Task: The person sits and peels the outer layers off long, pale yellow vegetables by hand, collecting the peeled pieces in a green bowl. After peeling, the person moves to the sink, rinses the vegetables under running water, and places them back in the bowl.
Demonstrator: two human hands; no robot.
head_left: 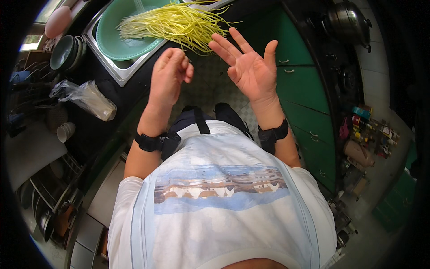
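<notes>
A bundle of long yellow chive-like stalks (pixel 178 25) lies across a pale green plastic basin (pixel 131 55), its yellow ends hanging past the basin's rim. My left hand (pixel 171 74) is below the bundle, fingers curled inward; a tiny dark spot shows by its fingertips, and whether it pinches anything is unclear. To its right my right hand (pixel 252 69) is raised, palm up and fingers spread, with nothing in it. Its fingertips are near the loose yellow ends. Each wrist wears a black strap.
The basin sits in a stainless steel sink (pixel 125 76). To the left are stacked bowls (pixel 63 53), a clear plastic bag with contents (pixel 97 102) and small white cups (pixel 65 131). Green cabinets (pixel 302 84) run down the right, near a steel pot (pixel 347 22).
</notes>
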